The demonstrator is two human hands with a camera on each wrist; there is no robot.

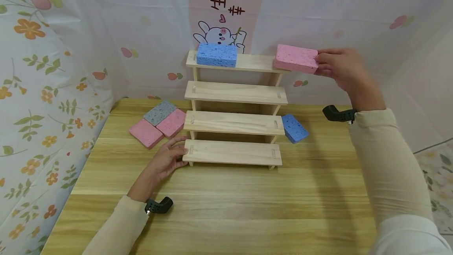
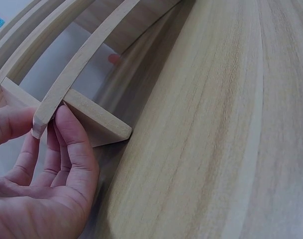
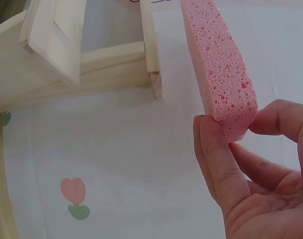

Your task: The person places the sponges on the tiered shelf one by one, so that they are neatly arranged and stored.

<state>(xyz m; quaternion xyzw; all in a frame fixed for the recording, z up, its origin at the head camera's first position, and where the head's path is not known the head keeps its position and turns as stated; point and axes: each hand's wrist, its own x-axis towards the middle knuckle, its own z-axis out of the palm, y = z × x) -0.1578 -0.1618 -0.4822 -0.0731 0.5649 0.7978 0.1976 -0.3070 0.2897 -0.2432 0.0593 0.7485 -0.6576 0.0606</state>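
Observation:
A stepped wooden rack (image 1: 233,150) with several shelves stands on the table. My left hand (image 1: 169,156) grips the left end of its lowest shelf, thumb on one face and fingers underneath, as the left wrist view shows. At the right end of the top shelf, my right hand (image 1: 341,66) pinches a pink sponge (image 1: 296,57) by its right end. In the right wrist view the pink sponge (image 3: 223,74) shows a gap from the shelf edge (image 3: 151,55). A blue sponge (image 1: 216,55) lies on the left part of the top shelf.
Left of the rack, a grey sponge (image 1: 160,112) and two pink sponges (image 1: 146,133) lie together on the wooden table (image 1: 226,211). Another blue sponge (image 1: 295,128) lies at the rack's right side. A patterned cloth (image 1: 148,23) hangs close behind the rack.

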